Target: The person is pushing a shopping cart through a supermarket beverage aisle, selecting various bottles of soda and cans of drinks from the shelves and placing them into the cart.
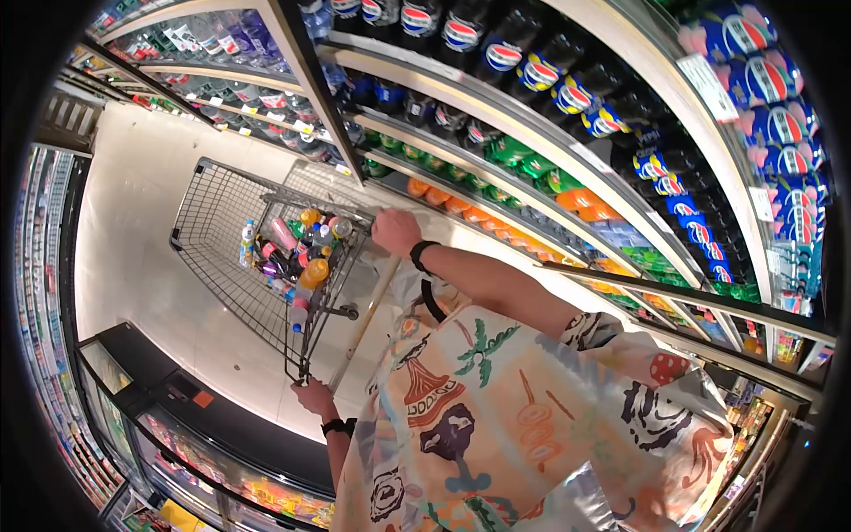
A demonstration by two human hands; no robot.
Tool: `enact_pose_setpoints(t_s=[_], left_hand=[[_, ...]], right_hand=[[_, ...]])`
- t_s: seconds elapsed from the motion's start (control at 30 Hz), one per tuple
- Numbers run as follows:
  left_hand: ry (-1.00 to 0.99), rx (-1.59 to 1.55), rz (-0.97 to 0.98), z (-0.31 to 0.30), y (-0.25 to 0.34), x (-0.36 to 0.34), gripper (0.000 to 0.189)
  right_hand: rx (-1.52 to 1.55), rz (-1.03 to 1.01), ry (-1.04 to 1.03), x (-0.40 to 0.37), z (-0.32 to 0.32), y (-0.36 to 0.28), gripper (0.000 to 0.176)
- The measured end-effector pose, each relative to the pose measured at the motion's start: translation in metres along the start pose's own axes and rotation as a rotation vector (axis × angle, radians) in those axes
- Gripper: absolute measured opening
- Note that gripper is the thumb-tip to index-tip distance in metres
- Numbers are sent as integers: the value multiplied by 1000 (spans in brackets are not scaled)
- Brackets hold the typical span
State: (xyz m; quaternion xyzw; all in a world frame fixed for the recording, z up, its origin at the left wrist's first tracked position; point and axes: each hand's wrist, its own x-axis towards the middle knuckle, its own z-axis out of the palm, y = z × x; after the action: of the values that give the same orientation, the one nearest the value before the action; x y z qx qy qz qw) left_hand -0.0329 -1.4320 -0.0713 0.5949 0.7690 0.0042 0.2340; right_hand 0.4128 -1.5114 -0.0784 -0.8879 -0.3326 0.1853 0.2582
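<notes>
A wire shopping cart [239, 306] stands ahead of me, tilted in the view. My right hand [396, 230], with a black wristband, is closed on the upper end of its handle. Lower down, my left hand [315, 399] is closed at the handle's other end, also with a dark band at the wrist. In the cart, near the handle, lie several drink bottles: an orange bottle [315, 271], a clear bottle with a blue label [247, 241], a pink bottle [284, 233] and a dark bottle [275, 257] among them.
Shelves of cola bottles [461, 34] and orange drink bottles [470, 213] run along my right. A low display case [239, 465] with packaged goods is on my left, and more stocked shelves [44, 293] stand beyond it. The pale floor [133, 213] extends ahead of the cart.
</notes>
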Motion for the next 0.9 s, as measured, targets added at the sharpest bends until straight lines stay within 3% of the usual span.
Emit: enact_pose_setpoints(t_s=[0.13,0.17,0.27,0.33,0.43,0.57,0.67,0.77,0.83,0.9], left_hand=[[67,-2,60,10,2,-56,31],[48,-4,55,12,-1,-69,33],[12,-61,60,30,-35,-85,38],[156,19,221,45,-53,-105,41],[46,-64,169,42,-51,-145,45],[7,-91,173,57,-68,-179,43],[61,-42,178,67,-60,-213,39],[103,24,192,83,-61,-241,40],[49,-12,200,91,-65,-259,41],[41,1,235,103,-73,-275,41]], right_hand=[[-57,23,0,-27,-23,27,25],[-14,-24,82,-33,-13,45,29],[31,-35,51,-60,-32,69,32],[18,-56,69,-72,-35,94,36],[374,144,-156,-90,-59,124,42],[482,25,1,-126,-69,199,31],[554,164,-27,-165,-127,247,26],[495,200,141,-203,-171,311,22],[412,135,408,-228,-192,355,23],[397,176,459,-261,-221,386,21]])
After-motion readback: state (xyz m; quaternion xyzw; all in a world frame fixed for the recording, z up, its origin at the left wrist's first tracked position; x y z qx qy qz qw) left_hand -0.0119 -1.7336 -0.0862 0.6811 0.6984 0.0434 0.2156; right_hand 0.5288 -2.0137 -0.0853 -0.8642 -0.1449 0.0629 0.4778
